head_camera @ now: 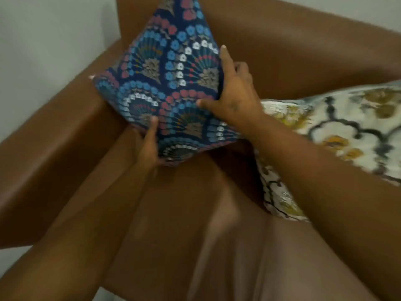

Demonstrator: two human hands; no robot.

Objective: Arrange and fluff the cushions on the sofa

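A dark blue cushion (169, 83) with fan and flower patterns in blue, red and white stands on one corner in the left corner of a brown leather sofa (293, 53). My left hand (148, 146) grips its lower left edge from below, thumb on the front. My right hand (233, 92) presses on its right edge with fingers spread and thumb on the front. A white cushion (347, 129) with dark lines and yellow flowers lies on the seat to the right, partly hidden behind my right forearm.
The sofa's left armrest (54, 146) runs diagonally beside the blue cushion. A pale wall (43, 40) stands behind and to the left. The brown seat (217, 246) stretches toward me.
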